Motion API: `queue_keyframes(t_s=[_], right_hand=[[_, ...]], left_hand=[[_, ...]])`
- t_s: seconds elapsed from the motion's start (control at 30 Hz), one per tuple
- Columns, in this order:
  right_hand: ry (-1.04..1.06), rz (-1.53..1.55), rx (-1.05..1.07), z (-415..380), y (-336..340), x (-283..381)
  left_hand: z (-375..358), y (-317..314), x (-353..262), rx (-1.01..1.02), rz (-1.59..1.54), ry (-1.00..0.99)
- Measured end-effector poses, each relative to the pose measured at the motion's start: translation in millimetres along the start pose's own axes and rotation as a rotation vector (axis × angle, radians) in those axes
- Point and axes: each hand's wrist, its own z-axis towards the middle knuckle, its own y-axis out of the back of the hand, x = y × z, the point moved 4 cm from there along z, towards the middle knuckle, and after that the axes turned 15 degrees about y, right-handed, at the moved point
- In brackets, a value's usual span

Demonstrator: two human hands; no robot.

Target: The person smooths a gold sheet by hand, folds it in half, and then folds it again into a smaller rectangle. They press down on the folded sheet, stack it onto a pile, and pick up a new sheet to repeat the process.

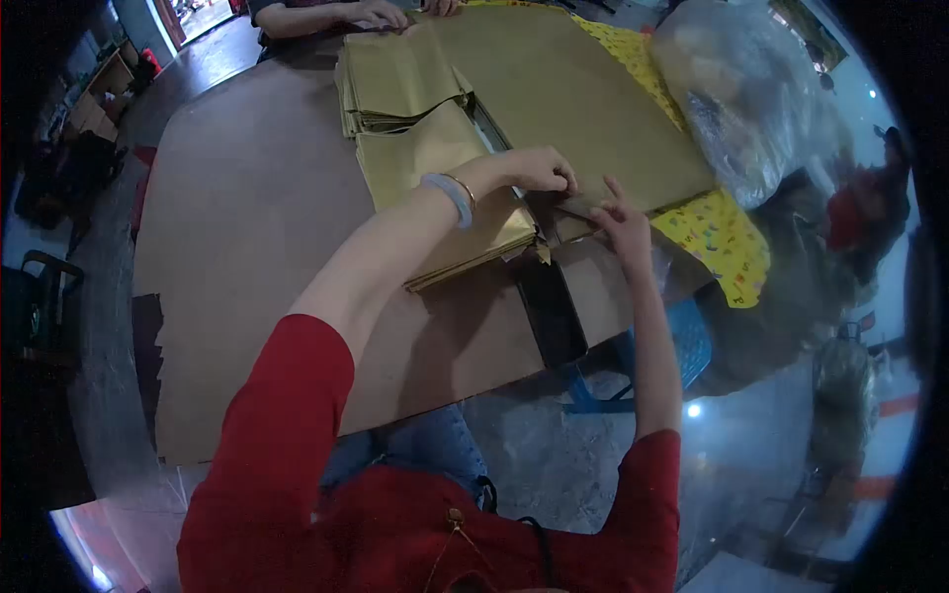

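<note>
My left hand (539, 170) reaches across a stack of gold paper sheets (445, 168) and pinches the edge of a gold sheet (583, 205) at the stack's right side. My right hand (623, 222) holds the same sheet edge from below, fingers spread along it. A pale bracelet and a thin bangle sit on my left wrist. A large olive-gold sheet (583, 89) lies spread just beyond my hands. A second pile of folded gold sheets (395, 79) sits farther back.
The brown table (247, 217) carries the piles. A dark box (552, 306) sits at its near right edge. Another person's hands (381, 12) rest at the far side. A clear plastic bag (741, 89) and yellow patterned cloth (717, 237) lie right. A blue stool (687, 341) stands below.
</note>
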Motion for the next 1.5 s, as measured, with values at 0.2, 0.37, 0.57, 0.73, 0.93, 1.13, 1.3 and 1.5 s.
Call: queue_keyframes(t_s=[0.2,0.37,0.57,0.73,0.93,1.13,1.3,1.5], right_hand=[[0.155,0.075,-0.082,1.1,-4.6,-14.3],[0.220,0.098,-0.163,-3.4,-5.9,-13.1],[0.343,-0.177,0.030,-1.6,-3.1,-10.8],[0.243,-0.102,0.059,1.1,-3.2,-9.0],[-0.101,0.039,0.096,8.3,2.6,-23.7],[-0.045,0.043,0.129,15.1,7.0,-26.6],[0.158,0.424,-0.138,4.9,11.3,-6.1],[0.481,-0.134,-0.310,8.5,36.2,33.1]], left_hand=[[-1.2,2.2,-1.9,-0.026,0.219,0.044],[-1.8,1.9,0.2,-0.069,0.166,0.080],[14.8,-2.1,15.5,-0.124,0.091,0.115],[7.8,-1.2,8.6,-0.128,0.123,0.150],[5.3,-0.4,9.4,-0.114,0.114,0.080],[-1.6,1.6,5.2,-0.079,0.221,0.069],[10.7,7.4,-9.6,-0.348,0.126,0.027],[8.7,44.6,-69.4,-0.711,0.217,-0.200]])
